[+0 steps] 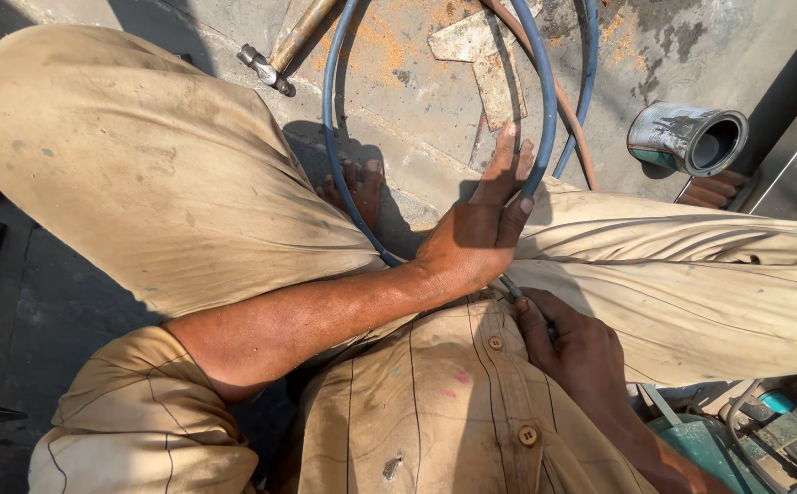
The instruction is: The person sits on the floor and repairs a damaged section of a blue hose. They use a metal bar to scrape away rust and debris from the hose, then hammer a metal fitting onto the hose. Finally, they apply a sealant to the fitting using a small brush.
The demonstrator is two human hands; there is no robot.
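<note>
Down between the knees, a blue hose (545, 101) is being handled by a person seen from above, squatting on a stained concrete floor (417, 119). So the left hand (485, 224) is stretched forward with its fingers mostly straight and laid against the hose where the loop comes down past the right trouser leg (691, 274), more of a flat press than a grab, no curl around it can be made out. The right hand (572, 352) is tucked close to the belly, closed around something thin and dark; only a short bit is seen poking out near the left wrist, and whether it's the hose end or a tool can't be told. The hose itself is looped in a big curve on the floor ahead, running up out of the top edge and back down under the left palm. A thinner brownish hose (563, 101) is laid alongside it. A hammer (275, 59) is left near the top, its wooden handle angled up out of view, just beside the left trouser leg (142, 174). An open tin can (687, 137) is lying on its side off to the right, well apart from both hands. A beige checked shirt (435, 402) with buttons is worn, dusty all over
</note>
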